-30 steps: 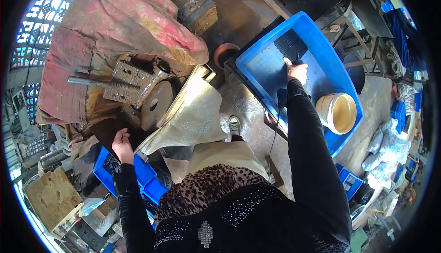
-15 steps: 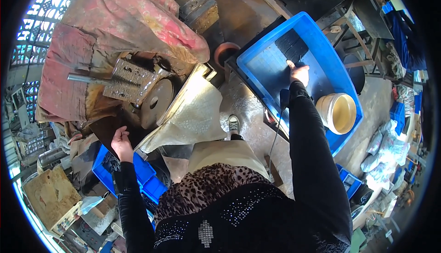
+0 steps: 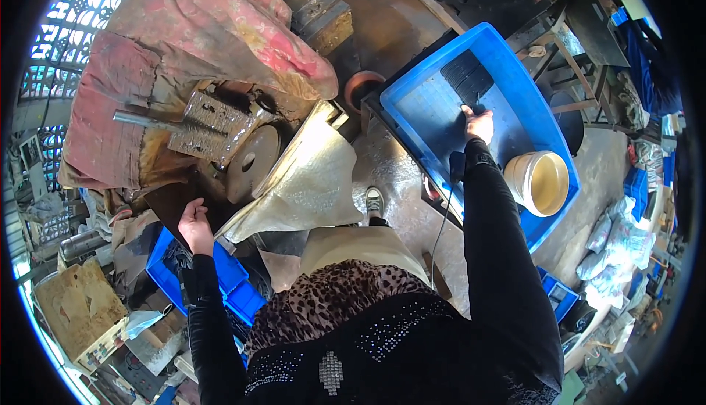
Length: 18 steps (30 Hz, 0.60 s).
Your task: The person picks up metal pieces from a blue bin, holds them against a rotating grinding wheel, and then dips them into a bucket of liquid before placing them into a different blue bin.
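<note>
Inside a large blue tray on the right, my right hand has its fingers pressed together at a small dark piece. Just beyond its fingertips lie flat black pieces in rows on the tray's bottom. My left hand, on the left, is closed with curled fingers; whatever it may hold is hidden. It hovers beside a machine with a round wheel and a wet, ridged metal block. Below this hand stands a blue bin with dark pieces in it.
A cream bucket stands in the tray's near right corner. Stiff pale sheeting juts out between the machine and my legs. Stained red cloth drapes the machine. A cord hangs by the tray, and a brown pot sits behind.
My right hand has drawn slightly nearer to me in the tray, its fingers now closer together. A small dark piece shows at its fingertips. My left hand has hardly moved.
</note>
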Each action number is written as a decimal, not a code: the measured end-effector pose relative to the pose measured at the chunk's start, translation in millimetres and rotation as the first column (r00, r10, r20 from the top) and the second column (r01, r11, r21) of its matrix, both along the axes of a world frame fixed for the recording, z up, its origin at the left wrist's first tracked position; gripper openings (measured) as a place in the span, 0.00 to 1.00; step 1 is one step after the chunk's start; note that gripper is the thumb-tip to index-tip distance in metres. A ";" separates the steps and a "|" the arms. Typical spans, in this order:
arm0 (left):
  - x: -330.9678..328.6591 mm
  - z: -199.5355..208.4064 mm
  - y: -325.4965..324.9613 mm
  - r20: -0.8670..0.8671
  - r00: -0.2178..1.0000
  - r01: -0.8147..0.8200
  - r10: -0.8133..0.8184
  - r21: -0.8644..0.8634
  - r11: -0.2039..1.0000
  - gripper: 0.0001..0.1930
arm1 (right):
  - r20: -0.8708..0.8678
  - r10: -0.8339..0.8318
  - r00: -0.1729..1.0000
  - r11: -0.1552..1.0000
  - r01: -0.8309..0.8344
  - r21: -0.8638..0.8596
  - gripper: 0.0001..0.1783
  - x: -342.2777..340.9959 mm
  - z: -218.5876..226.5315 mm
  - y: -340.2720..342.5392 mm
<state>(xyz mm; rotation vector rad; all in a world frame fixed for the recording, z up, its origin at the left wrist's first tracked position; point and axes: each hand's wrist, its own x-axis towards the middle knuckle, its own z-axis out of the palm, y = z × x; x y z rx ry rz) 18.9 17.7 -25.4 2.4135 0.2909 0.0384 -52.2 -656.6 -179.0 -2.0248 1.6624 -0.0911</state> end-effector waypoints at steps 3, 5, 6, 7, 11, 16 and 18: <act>1.2 -0.4 -0.6 0.010 1.000 0.005 -0.005 0.007 1.000 0.15 | -0.019 0.019 1.000 0.999 -0.020 -0.025 0.35 1.9 -1.4 -3.0; 1.8 0.5 -1.0 -0.015 1.000 -0.019 0.020 0.053 0.998 0.15 | -0.049 0.051 0.997 0.999 -0.051 -0.003 0.37 2.3 2.6 -4.8; 1.9 1.3 -1.1 0.011 1.000 0.006 -0.007 0.034 0.999 0.15 | -0.053 0.058 0.997 0.998 -0.058 0.005 0.37 3.3 4.4 -3.9; 1.7 1.8 -1.7 0.009 1.000 0.003 -0.003 0.036 0.999 0.15 | -0.062 0.063 0.996 0.998 -0.063 0.005 0.37 3.1 7.0 -4.0; 0.3 3.9 -4.1 0.003 1.000 0.013 -0.013 0.097 0.995 0.15 | -0.084 0.058 0.995 0.998 -0.058 0.003 0.39 3.3 10.9 -3.4; 1.4 7.0 -9.9 0.029 0.999 0.028 -0.030 0.086 0.996 0.15 | 0.009 0.099 0.995 0.995 -0.099 -0.009 0.37 0.1 -0.7 -6.5; 2.0 10.0 -13.0 0.043 0.998 0.044 -0.049 0.109 0.993 0.14 | 0.066 0.069 0.995 0.997 -0.066 -0.052 0.37 -3.3 -5.9 -6.6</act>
